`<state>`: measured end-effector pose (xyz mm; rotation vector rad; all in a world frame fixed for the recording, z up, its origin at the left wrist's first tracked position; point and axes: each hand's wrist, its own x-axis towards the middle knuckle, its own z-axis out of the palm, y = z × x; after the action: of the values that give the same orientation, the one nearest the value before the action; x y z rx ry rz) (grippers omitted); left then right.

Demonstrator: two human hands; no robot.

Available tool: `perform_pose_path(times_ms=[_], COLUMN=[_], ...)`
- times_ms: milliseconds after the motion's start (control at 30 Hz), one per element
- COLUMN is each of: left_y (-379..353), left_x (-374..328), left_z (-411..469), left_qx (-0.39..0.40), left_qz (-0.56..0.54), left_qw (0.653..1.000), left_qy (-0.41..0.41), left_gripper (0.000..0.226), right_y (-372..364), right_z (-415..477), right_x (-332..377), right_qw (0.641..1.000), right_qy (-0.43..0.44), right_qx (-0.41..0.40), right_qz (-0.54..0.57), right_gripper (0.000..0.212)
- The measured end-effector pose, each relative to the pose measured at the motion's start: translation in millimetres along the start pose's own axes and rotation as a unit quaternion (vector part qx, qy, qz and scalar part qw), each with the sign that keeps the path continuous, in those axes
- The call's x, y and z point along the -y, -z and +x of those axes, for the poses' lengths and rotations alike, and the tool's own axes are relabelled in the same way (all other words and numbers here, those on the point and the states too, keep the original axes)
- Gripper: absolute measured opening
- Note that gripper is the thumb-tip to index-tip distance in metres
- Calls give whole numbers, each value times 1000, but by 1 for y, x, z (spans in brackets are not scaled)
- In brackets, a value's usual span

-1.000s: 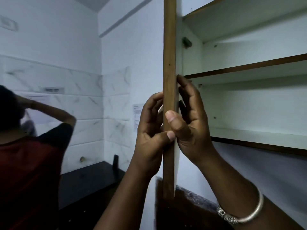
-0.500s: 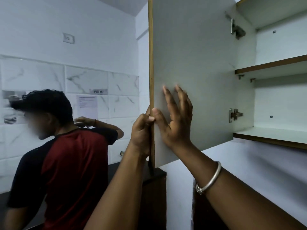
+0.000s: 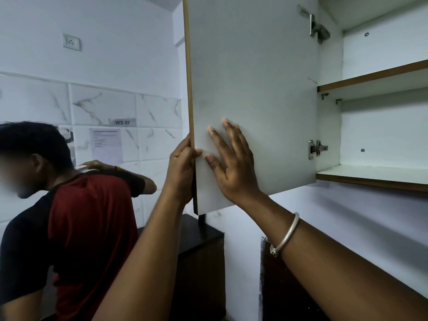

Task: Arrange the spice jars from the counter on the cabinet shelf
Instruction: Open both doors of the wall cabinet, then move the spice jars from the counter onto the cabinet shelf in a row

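Observation:
The white cabinet door (image 3: 252,84) stands swung wide, its inner face toward me. My left hand (image 3: 181,166) grips the door's wooden outer edge near the bottom, thumb wrapped onto the inner face. My right hand (image 3: 231,163) lies flat against the inner face with fingers straight and spread. The cabinet's lower shelf (image 3: 375,176) and upper shelf (image 3: 375,77) show at the right, bare. No spice jars are in view.
A person in a red and black shirt (image 3: 76,232) stands close at the left, one arm raised toward the tiled wall (image 3: 102,107). A dark counter (image 3: 201,230) sits below the door. Two hinges (image 3: 317,148) are fixed to the door's inner side.
The door has swung from edge-on to wide open. My right hand went from gripping its edge to lying flat on the inner face. The view shifted left, showing more of the person.

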<state>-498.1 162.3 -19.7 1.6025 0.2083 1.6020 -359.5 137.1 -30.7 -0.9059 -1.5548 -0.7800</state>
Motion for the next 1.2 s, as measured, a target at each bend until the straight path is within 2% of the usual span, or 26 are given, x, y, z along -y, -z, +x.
perform_pose_path(times_ms=[200,267,333,400,433,500,633,733,833,933,1200], left_y=[-16,-24,-36,-51,-59,-79,-123,-162,-204,-244,-300], left_x=[-11,-16,-23,-30,-31,-27,-5,16,36,56,153], left_z=[-7,-16,-29,-42,-48,-61,-84,-102,-128,-160,-283], left_qx=[-65,-108,-146,-135,-108,-55,32,80,116,150,272], left_qz=[37,80,188,271,278,241,81,-7,-99,-140,-99], left_qw=[997,987,955,908,896,900,962,980,982,977,950], left_qy=[-37,-89,-180,-289,-328,-359,-260,-185,-109,-52,114], left_gripper=[57,66,73,70,66,58,48,46,46,48,55], right_y=[13,23,37,54,65,89,141,175,207,240,312], right_z=[1,0,-3,-8,-12,-22,-54,-79,-107,-144,-299], right_x=[2,3,5,7,7,4,-8,-16,-27,-40,-58], right_qw=[999,998,995,992,991,989,981,976,975,972,933], right_qy=[-7,-9,-18,-22,-18,-5,-39,-87,-120,-165,-355], right_qx=[35,42,24,-3,-21,-54,-82,-101,-120,-129,-55], right_qz=[20,52,96,126,130,139,174,171,146,109,19], right_gripper=[57,58,59,60,60,59,59,59,56,54,48])
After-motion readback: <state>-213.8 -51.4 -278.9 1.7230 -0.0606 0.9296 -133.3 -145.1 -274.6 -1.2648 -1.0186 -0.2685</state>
